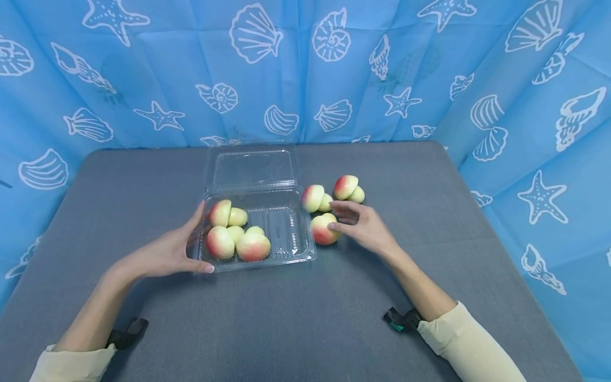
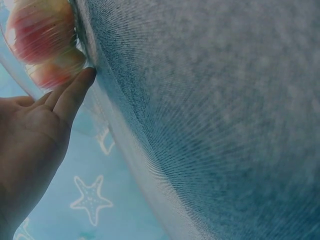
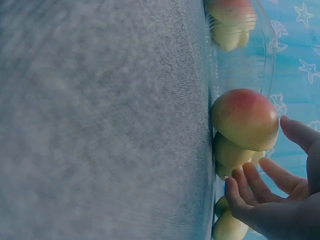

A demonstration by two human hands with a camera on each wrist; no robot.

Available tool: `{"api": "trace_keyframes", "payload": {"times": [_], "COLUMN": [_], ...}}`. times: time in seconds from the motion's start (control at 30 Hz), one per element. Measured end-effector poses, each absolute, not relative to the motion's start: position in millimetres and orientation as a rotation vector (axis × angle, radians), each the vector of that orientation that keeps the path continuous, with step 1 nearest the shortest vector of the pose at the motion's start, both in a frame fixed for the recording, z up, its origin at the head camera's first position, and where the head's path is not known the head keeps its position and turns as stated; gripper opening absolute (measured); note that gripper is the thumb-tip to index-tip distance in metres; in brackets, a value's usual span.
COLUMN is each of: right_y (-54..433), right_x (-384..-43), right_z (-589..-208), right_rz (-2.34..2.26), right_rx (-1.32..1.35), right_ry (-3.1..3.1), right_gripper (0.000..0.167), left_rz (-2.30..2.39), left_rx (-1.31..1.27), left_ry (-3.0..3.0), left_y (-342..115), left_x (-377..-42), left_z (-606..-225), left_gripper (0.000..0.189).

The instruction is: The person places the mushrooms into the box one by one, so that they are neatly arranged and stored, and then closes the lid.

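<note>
A clear plastic clamshell box [image 1: 281,228] lies with its lid [image 1: 253,165] folded back, holding three mushroom-shaped pieces with red-and-yellow caps, one of them a front mushroom [image 1: 253,248]. Against the box's left side rests my left hand [image 1: 159,254], thumb at the front corner and fingers along the wall. To the right of the box sit three more mushrooms: a near one [image 1: 323,230], one behind it [image 1: 312,198] and a farther one [image 1: 346,187]. My right hand [image 1: 365,228] reaches around the near mushroom, fingers spread; the right wrist view shows a gap between thumb and cap [image 3: 245,117].
Grey cloth covers the table [image 1: 286,323]. A blue curtain [image 1: 296,74] with white shells and starfish hangs behind the table and along its sides. A dark band [image 1: 403,320] is worn on the right wrist, another [image 1: 128,333] on the left.
</note>
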State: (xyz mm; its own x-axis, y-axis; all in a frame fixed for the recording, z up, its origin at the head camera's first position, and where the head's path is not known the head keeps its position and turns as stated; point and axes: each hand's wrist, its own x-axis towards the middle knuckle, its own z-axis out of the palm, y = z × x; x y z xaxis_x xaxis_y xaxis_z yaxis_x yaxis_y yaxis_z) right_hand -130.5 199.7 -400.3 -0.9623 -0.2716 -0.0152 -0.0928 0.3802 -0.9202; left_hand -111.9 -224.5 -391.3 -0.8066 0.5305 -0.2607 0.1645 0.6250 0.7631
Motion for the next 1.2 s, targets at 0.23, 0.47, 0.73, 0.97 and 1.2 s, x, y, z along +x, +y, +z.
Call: {"api": "trace_keyframes", "payload": {"times": [0.23, 0.47, 0.73, 0.97, 1.2], "right_y": [202.3, 203.0, 202.6, 204.1, 207.6], "right_x": [-131.4, -130.7, -129.5, -128.6, -127.0], "right_z": [-404.3, -406.0, -406.5, -405.0, -399.7], "right_rz": [-1.526, -1.407, -1.406, -1.418, -1.496], "right_rx": [-0.265, -0.265, -0.264, -0.252, -0.236], "right_ry": [2.461, 2.456, 2.455, 2.445, 2.437], "right_gripper": [0.056, 0.062, 0.061, 0.065, 0.060], "left_rz": [1.047, 1.052, 1.049, 1.040, 1.020], "left_rx": [0.535, 0.517, 0.538, 0.539, 0.530], "left_ry": [2.382, 2.375, 2.372, 2.380, 2.393], "left_y": [-224.0, -223.3, -224.5, -224.7, -225.1], "left_x": [-112.9, -113.0, -111.6, -112.4, -113.6], "left_z": [-394.5, -395.8, -391.9, -392.7, -392.4], "left_gripper": [0.135, 0.135, 0.133, 0.134, 0.135]}}
